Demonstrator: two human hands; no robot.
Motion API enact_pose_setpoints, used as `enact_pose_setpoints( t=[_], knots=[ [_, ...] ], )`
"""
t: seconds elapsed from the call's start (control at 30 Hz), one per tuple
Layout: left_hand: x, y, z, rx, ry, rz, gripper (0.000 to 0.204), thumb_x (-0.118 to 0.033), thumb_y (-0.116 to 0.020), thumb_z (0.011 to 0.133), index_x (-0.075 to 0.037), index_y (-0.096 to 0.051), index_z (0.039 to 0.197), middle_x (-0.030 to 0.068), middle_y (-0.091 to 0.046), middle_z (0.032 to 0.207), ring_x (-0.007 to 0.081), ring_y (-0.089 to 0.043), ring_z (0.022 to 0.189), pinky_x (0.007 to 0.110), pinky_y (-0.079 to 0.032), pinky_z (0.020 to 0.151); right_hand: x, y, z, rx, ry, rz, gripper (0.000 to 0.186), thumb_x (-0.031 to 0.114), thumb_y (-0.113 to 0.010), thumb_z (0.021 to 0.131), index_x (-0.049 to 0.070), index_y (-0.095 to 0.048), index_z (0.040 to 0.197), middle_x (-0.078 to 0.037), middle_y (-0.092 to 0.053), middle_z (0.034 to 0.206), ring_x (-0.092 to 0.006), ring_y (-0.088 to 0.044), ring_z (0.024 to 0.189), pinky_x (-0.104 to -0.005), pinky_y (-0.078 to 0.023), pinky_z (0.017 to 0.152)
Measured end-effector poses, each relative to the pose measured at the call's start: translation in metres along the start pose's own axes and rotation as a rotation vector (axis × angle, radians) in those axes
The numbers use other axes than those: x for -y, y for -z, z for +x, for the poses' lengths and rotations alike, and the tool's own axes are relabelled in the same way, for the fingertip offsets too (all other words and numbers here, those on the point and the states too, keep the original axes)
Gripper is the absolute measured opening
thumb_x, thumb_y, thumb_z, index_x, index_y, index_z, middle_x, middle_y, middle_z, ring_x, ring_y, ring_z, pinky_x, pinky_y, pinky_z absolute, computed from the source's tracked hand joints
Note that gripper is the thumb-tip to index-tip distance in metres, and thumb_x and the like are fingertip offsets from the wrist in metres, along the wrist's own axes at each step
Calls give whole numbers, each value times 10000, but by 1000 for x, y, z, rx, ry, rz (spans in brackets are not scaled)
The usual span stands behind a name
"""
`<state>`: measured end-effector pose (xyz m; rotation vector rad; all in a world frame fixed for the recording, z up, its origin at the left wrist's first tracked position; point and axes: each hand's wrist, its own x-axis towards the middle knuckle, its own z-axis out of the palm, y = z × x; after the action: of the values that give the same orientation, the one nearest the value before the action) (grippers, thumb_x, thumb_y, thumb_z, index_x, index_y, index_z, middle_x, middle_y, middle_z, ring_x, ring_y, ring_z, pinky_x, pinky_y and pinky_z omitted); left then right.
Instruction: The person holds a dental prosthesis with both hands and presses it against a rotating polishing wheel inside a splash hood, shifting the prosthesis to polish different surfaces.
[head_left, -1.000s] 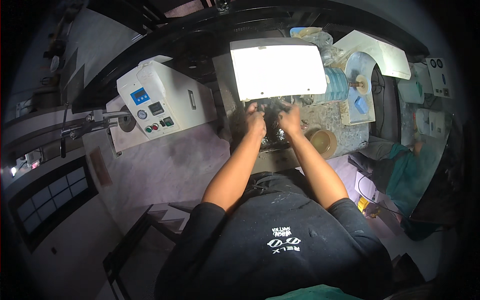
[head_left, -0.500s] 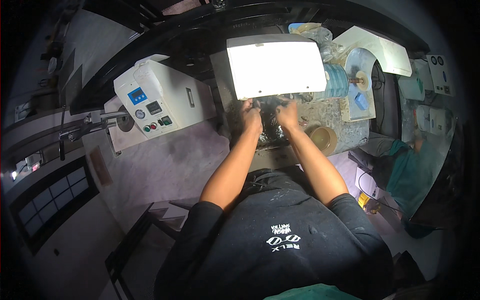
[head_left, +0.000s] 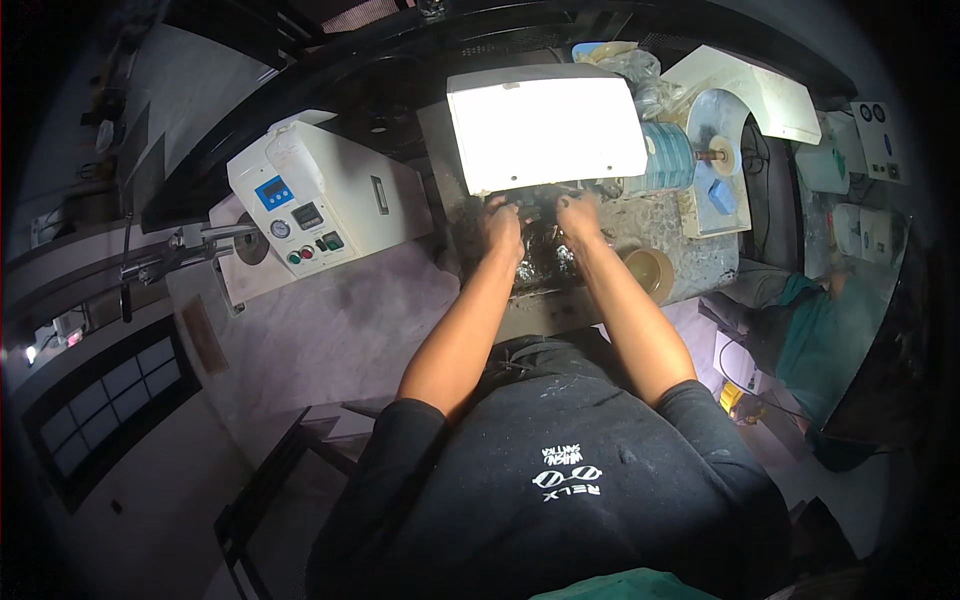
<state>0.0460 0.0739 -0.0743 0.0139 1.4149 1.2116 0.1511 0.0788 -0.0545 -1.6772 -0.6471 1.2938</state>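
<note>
My left hand is curled at the front of a bright white hood, around something dark that I cannot make out. Just right of it, my right hand has its fingers bent at the hood's lower edge, also on a dark, indistinct item. Between and below the hands is a dark, glistening wet work area on a grimy bench. A tan round bowl sits right of my right forearm. Ridged translucent blue plastic is beside the hood, near a spindle with a pale disc.
A white machine with gauge and buttons stands left. Right are a curved white housing, a blue block and more white equipment. Clear bags lie behind. Another person's green clothing shows at right, below a hand.
Both my hands have moved slightly forward, away from me, closer in under the hood's edge, with fingers still bent. The whole view has shifted a little.
</note>
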Motion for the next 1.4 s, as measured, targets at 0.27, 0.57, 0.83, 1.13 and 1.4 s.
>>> enact_pose_setpoints(
  t=[0.27,0.57,0.83,1.13,1.4],
  knots=[
    [-3,8,1,131,-135,133,163,62,-489,740,-66,-562,810,33,-530,752,128,-504,656,261,-421,521,-4,-2,-1,31,31,-22,116,-1,-497,669,-76,-575,709,-36,-497,575,-94,-418,504,-284,-322,416],
    [15,11,8,31,94,-151,253,60,-429,773,-90,-553,935,24,-554,828,99,-499,675,208,-391,553,-8,-1,-6,38,318,-378,230,63,-567,634,-67,-636,811,-229,-620,708,-273,-637,677,-332,-481,658],
    [12,12,11,47,113,-222,328,131,-372,782,-83,-541,964,18,-554,875,84,-528,774,193,-406,702,15,-13,-21,-6,299,-509,237,35,-575,713,-69,-634,917,-194,-654,861,-186,-622,776,-279,-470,724],
    [13,3,7,-15,23,-77,332,134,-405,740,-126,-568,867,4,-541,793,82,-465,673,187,-352,608,-9,-3,-1,45,274,-411,259,34,-573,641,-21,-658,879,-197,-650,783,-242,-647,746,-302,-476,699],
    [7,3,6,64,-612,434,212,141,-428,738,-32,-536,798,-4,-543,724,66,-473,639,218,-369,560,-13,-2,-2,55,341,-348,222,-25,-511,684,-60,-646,857,-140,-655,722,-141,-588,641,-275,-465,610]
  ],
)
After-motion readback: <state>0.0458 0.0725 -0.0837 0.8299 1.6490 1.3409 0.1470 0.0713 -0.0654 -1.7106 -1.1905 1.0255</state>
